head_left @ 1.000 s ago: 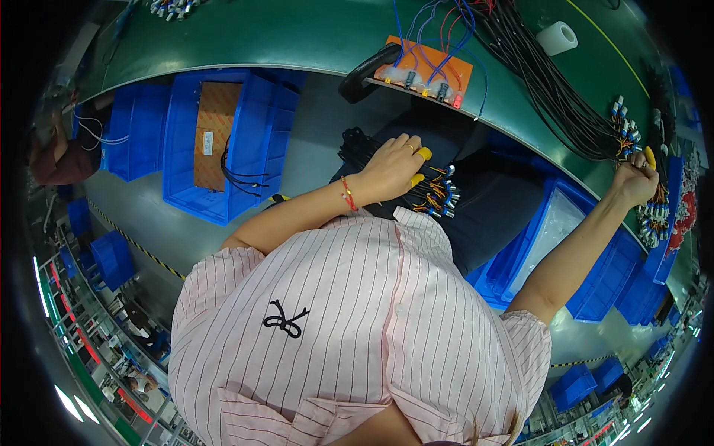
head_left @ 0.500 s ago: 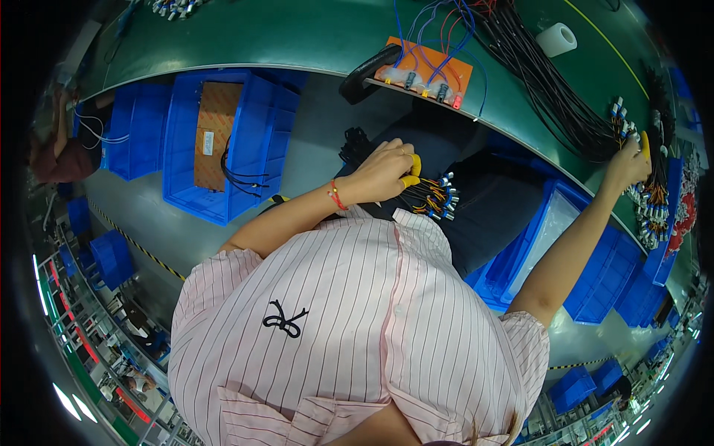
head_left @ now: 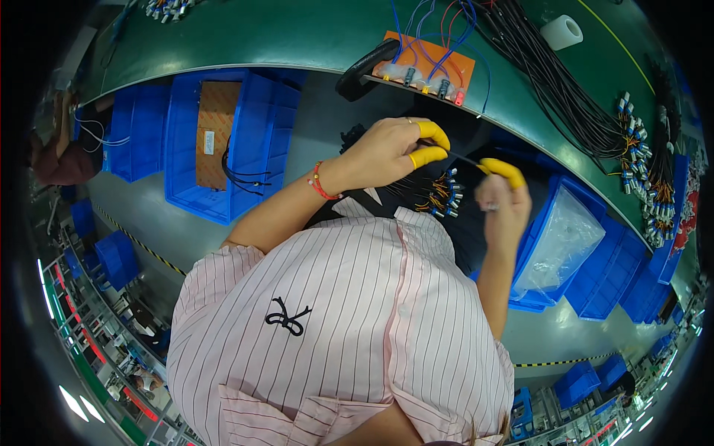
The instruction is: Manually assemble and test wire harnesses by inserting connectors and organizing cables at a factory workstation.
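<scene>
here — a thin dark cable (head_left: 462, 158) runs between both hands (head_left: 383, 152) (head_left: 506, 201)

Before me runs a green-topped workbench (head_left: 245, 41), a thin yellow line (head_left: 619, 44) along its right part. Smooth grey floor (head_left: 230, 239) spreads below, striped black-and-yellow floor tape (head_left: 152, 252) crossing it on my left. Beyond that, I see metal-framed workstations (head_left: 83, 331) and bright white tube lights (head_left: 73, 403).

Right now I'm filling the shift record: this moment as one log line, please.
left hand: pinching cable | right hand: at cable's visible right end, grip blurred | orange board: at bench edge | white roll: on bench
</scene>
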Motion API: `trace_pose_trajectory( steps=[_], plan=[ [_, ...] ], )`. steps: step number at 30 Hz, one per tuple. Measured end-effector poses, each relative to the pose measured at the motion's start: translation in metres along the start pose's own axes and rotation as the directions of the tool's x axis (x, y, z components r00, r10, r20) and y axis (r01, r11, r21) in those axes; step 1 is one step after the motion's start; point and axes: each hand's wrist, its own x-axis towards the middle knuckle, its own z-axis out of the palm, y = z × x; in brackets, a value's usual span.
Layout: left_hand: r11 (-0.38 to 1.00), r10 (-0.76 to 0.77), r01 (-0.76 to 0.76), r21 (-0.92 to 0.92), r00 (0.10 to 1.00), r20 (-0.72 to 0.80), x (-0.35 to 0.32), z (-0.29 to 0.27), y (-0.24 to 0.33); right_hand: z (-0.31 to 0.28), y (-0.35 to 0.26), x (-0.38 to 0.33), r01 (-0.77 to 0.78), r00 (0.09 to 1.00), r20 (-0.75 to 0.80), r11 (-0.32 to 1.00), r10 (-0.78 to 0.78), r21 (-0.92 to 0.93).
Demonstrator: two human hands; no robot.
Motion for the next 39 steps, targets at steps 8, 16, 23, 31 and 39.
trace_pose_trajectory(
  steps=[8, 16, 23, 31, 39],
  plan=[
    [0.988, -0.141, 0.122, -0.095, 0.965, -0.221, -0.017, -0.017, -0.02, -0.132, -0.054, 0.005, 0.338, 0.934, -0.332, 0.625, -0.131, 0.704],
    [0.407, -0.306, -0.055, -0.912, 0.932, -0.193, -0.016, -0.003, -0.023, -0.225, -0.007, -0.003, 0.253, 0.967, -0.219, 0.376, -0.13, 0.891],
    [0.35, -0.236, -0.044, -0.936, 0.963, -0.133, -0.014, 0.008, -0.016, -0.14, -0.03, 0.0, 0.29, 0.915, -0.403, 0.689, 0.003, 0.664],
    [0.371, -0.225, 0.019, -0.929, 0.972, -0.07, -0.015, 0.008, -0.021, -0.124, -0.009, 0.017, 0.213, 0.964, -0.256, 0.774, -0.068, 0.596],
    [0.398, -0.333, 0.122, -0.909, 0.943, -0.019, -0.011, 0.006, -0.016, -0.094, -0.013, 0.028, 0.203, 0.962, -0.264, 0.826, -0.068, 0.526]
  ],
)
